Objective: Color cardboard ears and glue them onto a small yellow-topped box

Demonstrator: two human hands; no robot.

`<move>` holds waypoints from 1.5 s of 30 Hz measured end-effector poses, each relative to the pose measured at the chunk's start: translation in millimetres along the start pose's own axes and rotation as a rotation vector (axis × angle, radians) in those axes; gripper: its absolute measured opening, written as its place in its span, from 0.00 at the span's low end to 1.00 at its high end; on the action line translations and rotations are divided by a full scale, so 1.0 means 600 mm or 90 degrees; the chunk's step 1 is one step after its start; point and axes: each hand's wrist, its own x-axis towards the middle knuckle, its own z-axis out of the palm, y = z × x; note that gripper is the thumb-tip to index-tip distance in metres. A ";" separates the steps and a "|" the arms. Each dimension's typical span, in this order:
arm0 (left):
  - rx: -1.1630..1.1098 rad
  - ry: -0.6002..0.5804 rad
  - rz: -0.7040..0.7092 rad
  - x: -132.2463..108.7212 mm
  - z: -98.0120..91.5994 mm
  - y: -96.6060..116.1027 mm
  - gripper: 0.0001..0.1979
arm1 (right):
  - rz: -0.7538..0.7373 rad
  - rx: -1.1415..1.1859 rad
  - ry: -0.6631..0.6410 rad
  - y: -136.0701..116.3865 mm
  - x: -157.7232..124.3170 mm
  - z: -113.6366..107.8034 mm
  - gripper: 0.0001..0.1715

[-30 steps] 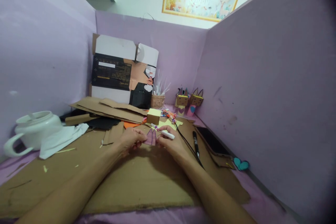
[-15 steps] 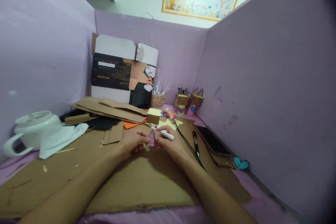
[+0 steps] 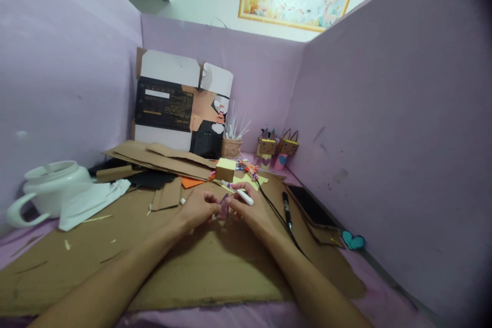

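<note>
Near the middle of the cardboard sheet (image 3: 192, 261), my left hand (image 3: 200, 208) pinches a small purple triangular piece (image 3: 222, 208), maybe paper or card, by its left side. My right hand (image 3: 249, 210) has its fingertips on the piece's right edge. Across those right fingers lies a white marker pen (image 3: 244, 197) with a purple band, its tip end pointing away and left. A small white cap-like thing (image 3: 183, 201) is beside my left wrist. Just beyond my hands stands a little cardboard box (image 3: 225, 172) with a yellow top.
A white teapot-like pot (image 3: 54, 189) with a white cloth stands at left. Flat cardboard pieces (image 3: 161, 160) lie behind. Rightward are a black pen (image 3: 286, 210), a phone (image 3: 313, 207) and a teal heart (image 3: 352, 240). Cardboard animal figures (image 3: 287, 147) stand at the back.
The purple piece has turned and tilted between my fingertips. My left hand has rolled slightly and curled closer to it. The marker stays in my right hand.
</note>
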 end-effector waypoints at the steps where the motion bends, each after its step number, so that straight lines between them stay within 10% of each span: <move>1: 0.009 0.006 0.017 0.001 0.002 -0.002 0.02 | -0.001 0.001 -0.003 0.002 0.001 0.000 0.19; 45: -0.003 -0.046 0.030 -0.011 0.011 0.003 0.04 | -0.112 -0.041 0.018 0.008 -0.003 -0.005 0.15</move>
